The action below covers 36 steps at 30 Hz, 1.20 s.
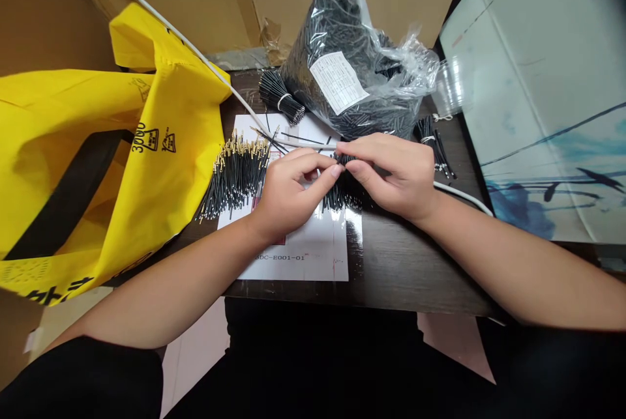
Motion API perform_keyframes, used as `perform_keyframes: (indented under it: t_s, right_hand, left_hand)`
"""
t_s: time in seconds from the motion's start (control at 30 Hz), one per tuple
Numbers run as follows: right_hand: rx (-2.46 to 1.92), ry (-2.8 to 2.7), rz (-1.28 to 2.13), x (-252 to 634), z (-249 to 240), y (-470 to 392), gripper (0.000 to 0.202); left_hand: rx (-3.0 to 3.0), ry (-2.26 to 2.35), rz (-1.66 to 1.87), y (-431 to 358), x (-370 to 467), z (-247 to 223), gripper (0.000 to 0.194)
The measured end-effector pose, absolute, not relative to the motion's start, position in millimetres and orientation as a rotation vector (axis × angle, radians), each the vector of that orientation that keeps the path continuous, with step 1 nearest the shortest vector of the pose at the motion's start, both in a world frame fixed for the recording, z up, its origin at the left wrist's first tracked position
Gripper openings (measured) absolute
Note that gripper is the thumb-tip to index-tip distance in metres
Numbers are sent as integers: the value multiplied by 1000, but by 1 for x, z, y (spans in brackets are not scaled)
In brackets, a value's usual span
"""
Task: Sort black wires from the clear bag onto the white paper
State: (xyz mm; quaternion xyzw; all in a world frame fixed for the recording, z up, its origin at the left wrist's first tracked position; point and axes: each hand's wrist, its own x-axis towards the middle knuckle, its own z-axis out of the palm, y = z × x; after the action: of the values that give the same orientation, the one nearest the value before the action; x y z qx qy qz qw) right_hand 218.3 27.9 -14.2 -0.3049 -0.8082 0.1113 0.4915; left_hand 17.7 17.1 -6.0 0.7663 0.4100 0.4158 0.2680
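Observation:
My left hand [298, 187] and my right hand [391, 174] meet fingertip to fingertip over a white printed sheet [293, 269]. Both are closed in a pinch, and whatever lies between the fingertips is too small to make out. Below them is a pile of short black wires [337, 197], partly hidden by the hands. Left of my left hand lies a larger pile of black wires with gold tips [239, 171]. A white cable [298, 143] passes behind the fingers.
A clear bag full of black pieces [362, 47] stands at the back, between two tied wire bundles [281, 96] [433, 145]. A yellow bag [180, 119] sits left, a painted panel [548, 113] right. Plastic cups [447, 86] stand at the back right.

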Motion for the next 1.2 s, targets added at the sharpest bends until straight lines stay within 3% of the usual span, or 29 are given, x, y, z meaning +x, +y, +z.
perform_keyframes:
  t_s: [0.17, 0.73, 1.2]
  right_hand:
    - [-702, -2015, 301, 218, -16, 31, 36]
    - [-696, -2013, 317, 216, -15, 31, 24]
    - [-806, -2020, 183, 217, -19, 31, 27]
  left_hand:
    - [2037, 1188, 1136, 18, 18, -4, 20]
    - [1833, 1223, 1112, 20, 17, -4, 16]
    - [1809, 1232, 1121, 21, 18, -5, 16]
